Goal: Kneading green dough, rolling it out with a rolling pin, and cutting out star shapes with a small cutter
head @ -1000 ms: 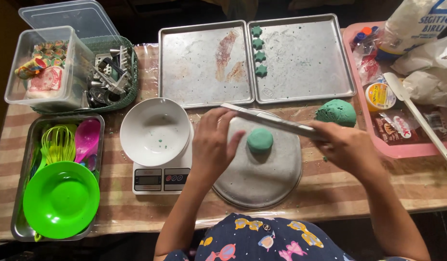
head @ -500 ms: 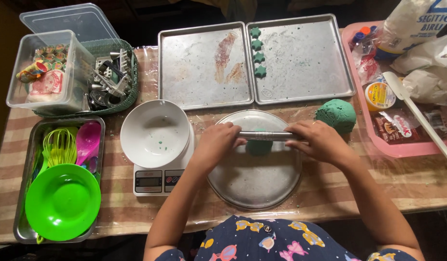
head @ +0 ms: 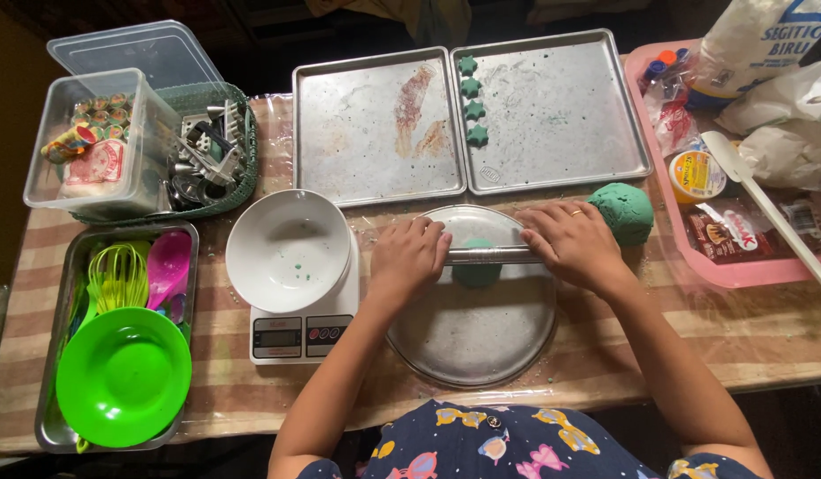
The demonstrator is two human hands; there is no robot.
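Both hands, left (head: pixel 408 259) and right (head: pixel 570 244), now press my roller (head: pixel 492 255) down on the dough (head: pixel 475 271), lowered since a second ago, so flattening has begun.

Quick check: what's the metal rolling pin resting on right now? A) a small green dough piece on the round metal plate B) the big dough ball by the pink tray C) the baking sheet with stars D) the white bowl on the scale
A: the metal rolling pin, held at each end by the left hand and right hand, lies across the small green dough piece on the round metal plate.
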